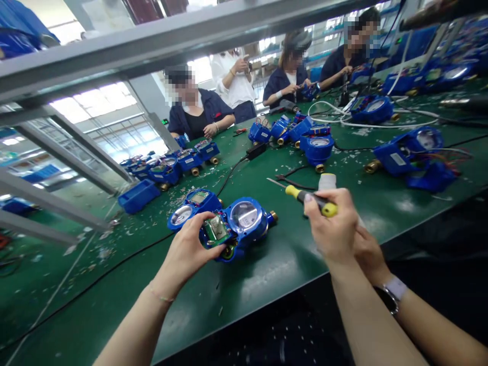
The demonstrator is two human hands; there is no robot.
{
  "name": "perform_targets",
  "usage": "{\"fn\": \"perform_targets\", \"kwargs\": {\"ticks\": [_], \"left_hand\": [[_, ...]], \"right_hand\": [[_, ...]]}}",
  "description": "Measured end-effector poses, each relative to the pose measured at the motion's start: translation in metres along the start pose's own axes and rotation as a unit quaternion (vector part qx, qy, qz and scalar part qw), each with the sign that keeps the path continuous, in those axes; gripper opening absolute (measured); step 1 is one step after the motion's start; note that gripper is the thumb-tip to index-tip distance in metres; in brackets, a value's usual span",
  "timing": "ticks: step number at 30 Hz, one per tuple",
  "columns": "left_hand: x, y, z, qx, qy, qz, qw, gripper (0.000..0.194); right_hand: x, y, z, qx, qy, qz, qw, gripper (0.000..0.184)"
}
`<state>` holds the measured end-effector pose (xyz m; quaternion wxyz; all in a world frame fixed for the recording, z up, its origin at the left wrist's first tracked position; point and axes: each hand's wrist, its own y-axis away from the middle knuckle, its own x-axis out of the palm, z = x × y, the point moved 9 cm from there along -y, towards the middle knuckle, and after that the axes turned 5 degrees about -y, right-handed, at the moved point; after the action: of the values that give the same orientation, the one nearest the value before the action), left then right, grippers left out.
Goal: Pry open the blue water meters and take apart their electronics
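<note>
The right hand [335, 229] grips the screwdriver [294, 192] above the near edge of the table [263, 284]. The left hand [190, 244] pinches the blue meter [247, 218] inside that edge. A second meter [181, 217] lies just behind.

Blue meter [237, 231] open, screwdriver [294, 192] in grip

The meter sits between the left hand's [190, 241] thumb and fingers, green circuit board and display bared, its 1 round clear window and brass fitting to their right. The yellow-and-black screwdriver, in the right hand [335, 226], points its thin shaft leftward.
</note>
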<state>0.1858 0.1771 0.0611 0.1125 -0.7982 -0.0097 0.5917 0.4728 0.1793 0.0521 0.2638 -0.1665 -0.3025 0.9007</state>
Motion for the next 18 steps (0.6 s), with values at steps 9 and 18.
{"fn": "perform_targets", "kwargs": {"ticks": [9, 18], "left_hand": [[-0.003, 0.000, 0.015, 0.062, 0.012, 0.074, 0.995, 0.060], [0.001, 0.018, -0.011, 0.172, -0.081, 0.042, 0.981, 0.030]], "right_hand": [[0.091, 0.018, -0.010, -0.025, 0.019, 0.217, 0.976, 0.034], [0.164, 0.072, 0.075, -0.229, 0.187, 0.489, 0.820, 0.078]]}}
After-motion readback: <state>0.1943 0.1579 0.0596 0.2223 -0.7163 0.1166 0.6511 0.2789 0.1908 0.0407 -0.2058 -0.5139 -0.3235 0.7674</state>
